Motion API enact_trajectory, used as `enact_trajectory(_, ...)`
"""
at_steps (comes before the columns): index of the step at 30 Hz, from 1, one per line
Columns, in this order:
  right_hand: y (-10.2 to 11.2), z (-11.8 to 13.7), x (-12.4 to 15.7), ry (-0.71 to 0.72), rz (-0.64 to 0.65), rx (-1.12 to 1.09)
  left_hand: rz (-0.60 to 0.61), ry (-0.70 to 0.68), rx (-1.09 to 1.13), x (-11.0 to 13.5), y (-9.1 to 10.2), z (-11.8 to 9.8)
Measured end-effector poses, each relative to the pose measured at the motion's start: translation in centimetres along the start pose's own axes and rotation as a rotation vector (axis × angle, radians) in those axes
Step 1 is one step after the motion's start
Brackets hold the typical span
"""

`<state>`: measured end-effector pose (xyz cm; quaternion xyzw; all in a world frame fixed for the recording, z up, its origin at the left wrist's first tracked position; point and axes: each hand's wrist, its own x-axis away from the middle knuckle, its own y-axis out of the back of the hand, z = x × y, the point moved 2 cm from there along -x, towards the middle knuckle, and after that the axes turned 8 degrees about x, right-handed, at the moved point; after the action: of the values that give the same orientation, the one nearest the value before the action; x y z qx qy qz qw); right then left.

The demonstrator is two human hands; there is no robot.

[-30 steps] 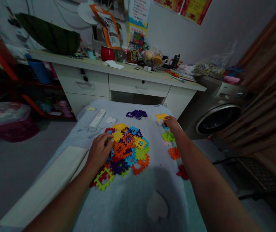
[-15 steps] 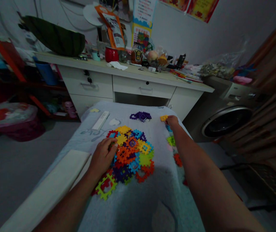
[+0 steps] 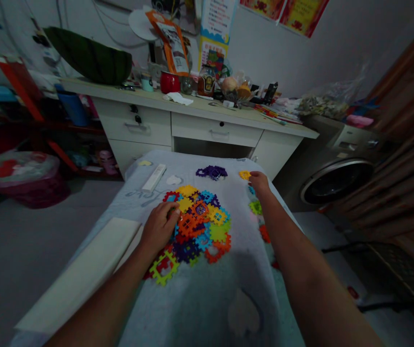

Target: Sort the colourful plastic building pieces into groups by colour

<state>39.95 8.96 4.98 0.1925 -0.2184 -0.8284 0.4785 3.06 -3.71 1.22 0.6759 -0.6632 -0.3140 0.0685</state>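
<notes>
A heap of toothed plastic building pieces (image 3: 218,232) in orange, yellow, blue, purple, green and red lies mid-table. At its left edge rests my left hand (image 3: 159,224), fingers curled and thumb close to them; whatever is between them is hidden. Farther off, on the right, my right hand (image 3: 259,182) pinches the edge of a yellow plastic piece (image 3: 244,175) at the table surface. Below it run a blue piece (image 3: 251,190), a green piece (image 3: 255,207) and an orange piece (image 3: 264,233), partly covered by my right forearm. Purple pieces (image 3: 212,172) form a small group at the far side.
The cloth-covered table (image 3: 207,303) carries a white narrow box (image 3: 154,178) and a long white block (image 3: 84,270) on the left. Beyond stands a white desk (image 3: 214,125) with jars and clutter. A washing machine (image 3: 337,164) is at right, a lined bin (image 3: 22,178) at left.
The camera view has shifted slightly. My right hand stays by the yellow piece, and my left hand remains at the heap's left edge with little visible movement.
</notes>
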Motion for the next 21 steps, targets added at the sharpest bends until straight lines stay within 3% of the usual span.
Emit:
enact_trajectory(2, -0.5, 0.9, 1.9, -0.007, 0.043, -0.029, 0.001, -0.003, 0.006, 0.0, 0.1, -0.3)
enact_trajectory(4, -1.1, 2.2, 4.2, 0.055, 0.197, -0.023, -0.003, -0.010, 0.008, 0.0, 0.2, -0.5)
enact_trajectory(7, -2.0, 4.4, 8.0, 0.259, 0.489, 0.131, -0.002, -0.020, 0.018, 0.1, 0.2, -0.7)
enact_trajectory(9, -2.4, 5.5, 10.4, 0.386, 0.599, 0.294, 0.003, -0.029, 0.032, 0.1, 0.1, -0.6)
enact_trajectory(16, -3.3, 5.6, 14.8, 0.645, 0.651, 0.692, 0.012, -0.035, 0.038, 0.2, 0.0, -0.4)
enact_trajectory(21, -3.1, 5.1, 15.5, 0.678, 0.590, 0.755, 0.009, -0.032, 0.036, 0.1, -0.1, -0.4)
